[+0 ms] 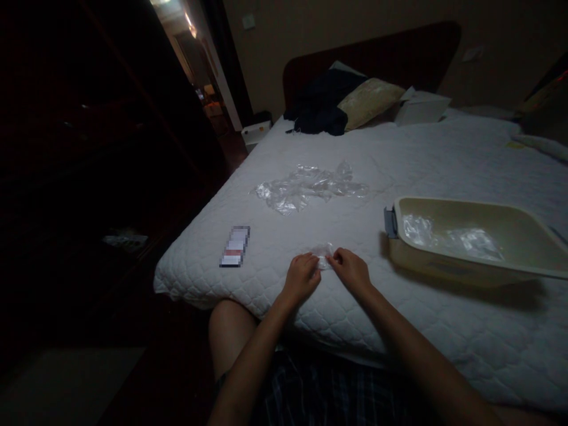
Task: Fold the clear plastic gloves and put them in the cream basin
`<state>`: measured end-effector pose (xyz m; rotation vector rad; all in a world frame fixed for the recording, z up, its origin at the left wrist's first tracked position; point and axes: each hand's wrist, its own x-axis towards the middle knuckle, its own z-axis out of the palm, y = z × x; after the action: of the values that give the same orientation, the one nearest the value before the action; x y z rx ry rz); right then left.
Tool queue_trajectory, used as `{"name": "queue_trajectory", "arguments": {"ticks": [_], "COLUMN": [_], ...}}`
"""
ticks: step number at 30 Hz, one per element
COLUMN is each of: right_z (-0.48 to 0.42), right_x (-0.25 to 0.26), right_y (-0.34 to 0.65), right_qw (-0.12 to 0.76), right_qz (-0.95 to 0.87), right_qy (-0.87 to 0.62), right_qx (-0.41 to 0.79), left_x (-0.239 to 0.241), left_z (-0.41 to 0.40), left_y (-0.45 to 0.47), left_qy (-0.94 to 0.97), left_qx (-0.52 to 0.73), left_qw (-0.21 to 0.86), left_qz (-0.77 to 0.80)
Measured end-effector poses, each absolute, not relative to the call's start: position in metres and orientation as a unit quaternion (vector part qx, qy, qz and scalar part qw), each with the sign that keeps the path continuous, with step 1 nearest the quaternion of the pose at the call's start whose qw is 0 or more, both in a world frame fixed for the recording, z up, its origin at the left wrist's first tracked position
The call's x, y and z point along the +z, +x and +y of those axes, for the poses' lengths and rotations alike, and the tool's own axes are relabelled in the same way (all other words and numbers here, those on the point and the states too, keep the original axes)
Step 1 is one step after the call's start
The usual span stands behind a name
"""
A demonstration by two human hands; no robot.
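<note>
On the white quilted bed, a small clear plastic bag [325, 260] lies between my two hands. My left hand [303, 274] is closed over its left side, fingers bent and pressing it. At its right edge, my right hand [351, 268] pinches the plastic between thumb and fingers. Farther up the bed spreads a loose heap of crumpled clear plastic bags [306, 184]. To the right stands a cream plastic bin [452, 272] with a grey latch, and some clear plastic packets [474, 241] lie inside it.
A pixelated phone-like rectangle [235, 247] lies left of my hands on the bed [266, 284]. Dark clothing [322, 100], a beige pillow [371, 102] and a white box [423, 107] sit near the headboard [377, 50]. The bed's left edge drops to a dark floor.
</note>
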<state>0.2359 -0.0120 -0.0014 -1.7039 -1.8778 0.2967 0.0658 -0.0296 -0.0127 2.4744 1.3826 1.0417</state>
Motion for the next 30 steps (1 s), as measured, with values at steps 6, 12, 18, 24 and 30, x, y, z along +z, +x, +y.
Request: {"name": "queue_trajectory", "arguments": {"ticks": [6, 12, 18, 24, 30], "right_z": [-0.017, -0.027, -0.030, -0.023, -0.024], "right_x": [-0.003, -0.001, -0.001, -0.010, -0.012], "right_y": [0.239, 0.239, 0.239, 0.243, 0.239], "right_qw": [0.383, 0.435, 0.381, 0.385, 0.449], "right_qz": [-0.698, -0.735, -0.810, -0.824, -0.722], "right_qy": [-0.589, -0.518, -0.445, -0.412, -0.469], "right_qx": [0.143, 0.043, 0.015, 0.061, 0.238], "left_x": [-0.012, -0.011, -0.009, -0.007, -0.008], "left_z": [-0.029, -0.031, -0.032, -0.036, -0.028], "left_y": [0.067, 0.069, 0.068, 0.066, 0.064], "left_qy": [0.810, 0.808, 0.804, 0.786, 0.679], "left_qx": [0.346, 0.350, 0.359, 0.393, 0.472], "left_qw": [0.069, 0.056, 0.064, 0.137, 0.295], "left_qz": [0.468, 0.471, 0.470, 0.458, 0.480]}}
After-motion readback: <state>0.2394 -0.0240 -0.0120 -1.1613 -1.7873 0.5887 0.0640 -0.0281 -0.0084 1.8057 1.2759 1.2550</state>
